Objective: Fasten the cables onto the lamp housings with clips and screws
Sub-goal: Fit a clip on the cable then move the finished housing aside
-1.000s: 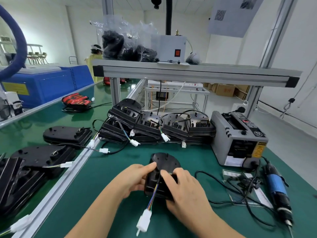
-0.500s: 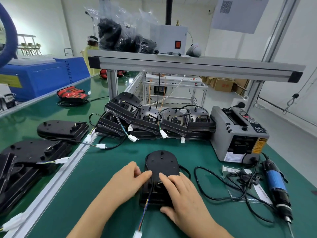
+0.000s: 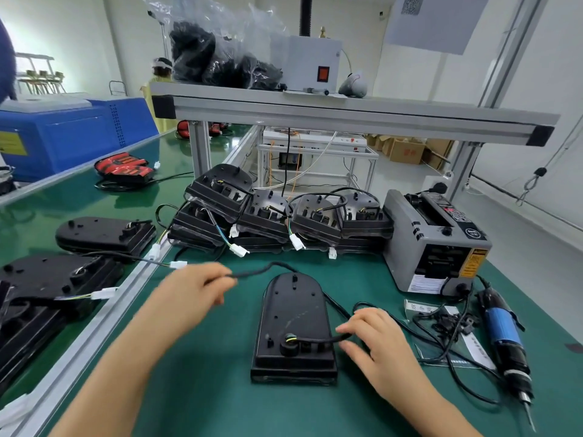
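1. Pinching the black cable (image 3: 315, 339) at two spots: the left hand (image 3: 192, 294) holds it left of the lamp housing (image 3: 295, 313), and the right hand (image 3: 378, 339) holds it at the housing's right edge.
2. That housing lies flat on the green table (image 3: 205, 389).
3. Stacked housings (image 3: 284, 216) sit behind it.
4. A tape dispenser (image 3: 435, 241) stands behind it, to the right.
5. An electric screwdriver (image 3: 504, 335) lies well to its right.
6. Black clips (image 3: 448, 323) lie between the housing and the screwdriver.

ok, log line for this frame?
lamp housing flat on mat | left hand grips cable | right hand pinches cable by housing outlet | screwdriver lying on mat, untouched
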